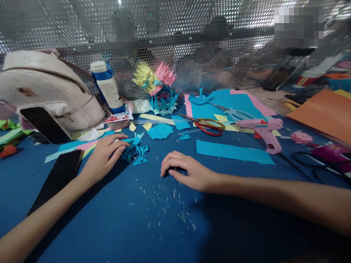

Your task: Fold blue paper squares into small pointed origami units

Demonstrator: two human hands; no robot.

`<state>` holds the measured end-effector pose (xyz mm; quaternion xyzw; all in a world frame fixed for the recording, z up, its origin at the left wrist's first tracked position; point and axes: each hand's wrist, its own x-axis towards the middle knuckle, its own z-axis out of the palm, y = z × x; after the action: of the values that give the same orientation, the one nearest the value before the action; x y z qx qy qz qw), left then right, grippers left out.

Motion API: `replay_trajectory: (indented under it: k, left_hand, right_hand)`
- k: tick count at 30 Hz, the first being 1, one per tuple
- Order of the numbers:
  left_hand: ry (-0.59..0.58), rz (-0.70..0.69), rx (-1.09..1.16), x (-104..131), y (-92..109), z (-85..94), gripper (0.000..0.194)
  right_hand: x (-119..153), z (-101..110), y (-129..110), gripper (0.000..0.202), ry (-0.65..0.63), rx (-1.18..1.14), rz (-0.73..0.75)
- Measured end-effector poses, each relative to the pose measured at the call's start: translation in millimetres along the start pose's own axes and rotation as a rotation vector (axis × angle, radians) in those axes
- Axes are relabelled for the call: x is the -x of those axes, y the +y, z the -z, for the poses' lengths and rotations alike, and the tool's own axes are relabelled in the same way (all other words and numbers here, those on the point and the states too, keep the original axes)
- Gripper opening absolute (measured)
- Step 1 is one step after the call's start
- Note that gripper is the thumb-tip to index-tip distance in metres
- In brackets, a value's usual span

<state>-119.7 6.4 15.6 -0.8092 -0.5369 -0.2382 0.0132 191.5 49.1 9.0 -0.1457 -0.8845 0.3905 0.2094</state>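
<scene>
My left hand [102,157] is at the left edge of a small pile of folded blue paper pieces [134,149], its fingers apart and nothing visible in its grasp. Curved loosely over the blue table [123,215], my right hand [189,171] has its thumb apart from the fingers and holds nothing. Behind the pile lies a jagged stack of blue paper [160,131]. A long blue strip [233,152] rests beyond my right hand, near red-and-yellow-handled scissors [210,126] and a pink glue gun [267,133].
A paper flower arrangement [163,98] stands at the back beside a bottle [108,87] and a pale backpack [52,87]. A dark phone [56,180] lies under my left forearm's side. Orange paper [323,115] and cables are at right. Small scraps dot the table front.
</scene>
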Motion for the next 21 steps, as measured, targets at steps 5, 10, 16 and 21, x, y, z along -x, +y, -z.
replay_trajectory:
  k: [5,10,16,21]
  left_hand:
    - [-0.044,-0.017,-0.026,1,-3,-2.2,0.034]
    - [-0.06,-0.04,-0.047,1,-3,-2.1,0.033]
    - [-0.147,-0.116,-0.07,4,1,-7.6,0.035]
    - [-0.145,-0.109,-0.089,5,-3,-11.3,0.038]
  right_hand:
    - [0,0,0,0.022,0.004,0.01,0.003]
    - [-1,0,0,0.022,-0.005,0.014,0.004]
    - [-1,0,1,0.023,-0.004,0.008,0.013]
    - [0,0,0,0.023,-0.002,0.018,0.013]
